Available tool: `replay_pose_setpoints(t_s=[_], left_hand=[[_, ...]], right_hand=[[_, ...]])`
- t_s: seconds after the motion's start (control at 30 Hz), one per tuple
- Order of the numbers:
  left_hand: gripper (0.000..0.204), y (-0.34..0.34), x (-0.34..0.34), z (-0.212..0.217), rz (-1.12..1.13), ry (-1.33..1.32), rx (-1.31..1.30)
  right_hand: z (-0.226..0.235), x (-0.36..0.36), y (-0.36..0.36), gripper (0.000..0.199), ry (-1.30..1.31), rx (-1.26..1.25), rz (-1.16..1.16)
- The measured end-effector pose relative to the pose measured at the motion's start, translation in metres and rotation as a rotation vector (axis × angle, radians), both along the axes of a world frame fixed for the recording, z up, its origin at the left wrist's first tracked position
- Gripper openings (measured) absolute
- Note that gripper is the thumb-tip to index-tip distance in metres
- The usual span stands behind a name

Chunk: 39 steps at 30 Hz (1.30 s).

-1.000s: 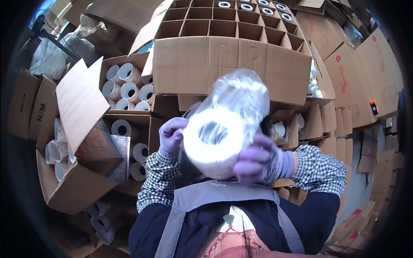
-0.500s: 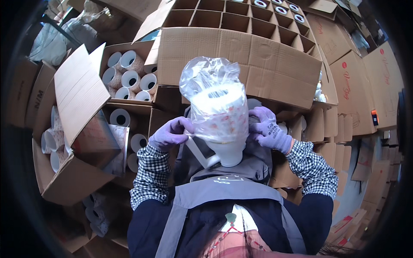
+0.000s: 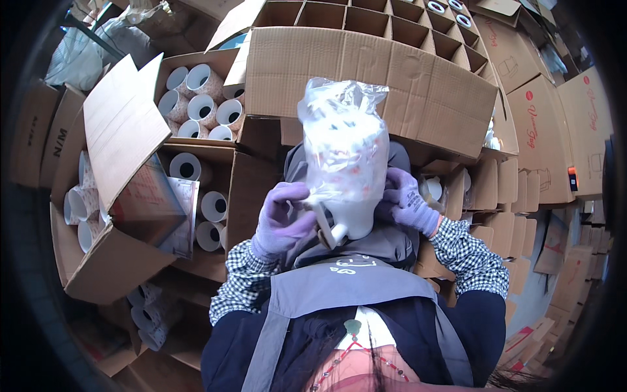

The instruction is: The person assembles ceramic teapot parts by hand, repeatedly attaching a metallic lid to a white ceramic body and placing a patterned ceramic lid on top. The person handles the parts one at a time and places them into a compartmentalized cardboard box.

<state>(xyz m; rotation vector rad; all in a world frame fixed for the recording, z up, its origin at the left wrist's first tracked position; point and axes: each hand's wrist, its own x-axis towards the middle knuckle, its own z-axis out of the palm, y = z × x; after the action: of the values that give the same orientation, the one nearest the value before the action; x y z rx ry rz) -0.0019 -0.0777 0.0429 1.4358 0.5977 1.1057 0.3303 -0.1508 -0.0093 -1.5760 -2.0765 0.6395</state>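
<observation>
at the person's lap [image 3: 393,248], a clear bag [image 3: 343,95] covers much of a white jug [image 3: 356,221]. the left hand [image 3: 282,221] curls at its left, the right hand [image 3: 411,201] at its right; i can't tell if either grips. far off stands a divided carton [image 3: 369,75].

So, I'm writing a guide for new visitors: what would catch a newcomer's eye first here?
Likely the white, patterned container in clear plastic at the centre, with purple-gloved left fingers and right fingers at its sides. Beyond it stands a large divided carton; at upper left, open-ended cylinders fill a box.
</observation>
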Motion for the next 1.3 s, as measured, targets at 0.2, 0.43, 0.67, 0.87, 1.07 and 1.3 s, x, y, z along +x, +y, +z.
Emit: replay_pose_setpoints(t_s=[0.2,0.43,0.67,0.87,1.07,1.3], left_hand=[[0.035,-0.012,0.001,-0.014,0.186,0.373,0.908],[0.031,-0.060,-0.073,-0.020,0.030,0.609,0.907],[0.013,-0.025,-0.086,0.014,-0.073,0.526,1.206],[0.013,-0.005,-0.002,0.045,-0.345,0.328,1.008],[0.014,-0.017,0.142,0.108,-0.878,-0.096,0.745],[0.015,-0.076,0.236,0.198,-1.393,-0.655,0.502]], right_hand=[[0.001,-0.019,-0.035,0.022,-0.234,-0.051,0.099],[0.111,-0.052,-0.013,0.050,-0.124,0.297,0.359],[0.078,-0.171,0.070,0.049,-1.434,0.512,0.895],[0.096,-0.076,0.017,0.021,-0.511,0.688,-0.090],[0.160,0.022,-0.188,0.027,0.200,0.587,-0.858],[0.167,-0.003,-0.419,0.046,-0.774,0.438,-1.629]])
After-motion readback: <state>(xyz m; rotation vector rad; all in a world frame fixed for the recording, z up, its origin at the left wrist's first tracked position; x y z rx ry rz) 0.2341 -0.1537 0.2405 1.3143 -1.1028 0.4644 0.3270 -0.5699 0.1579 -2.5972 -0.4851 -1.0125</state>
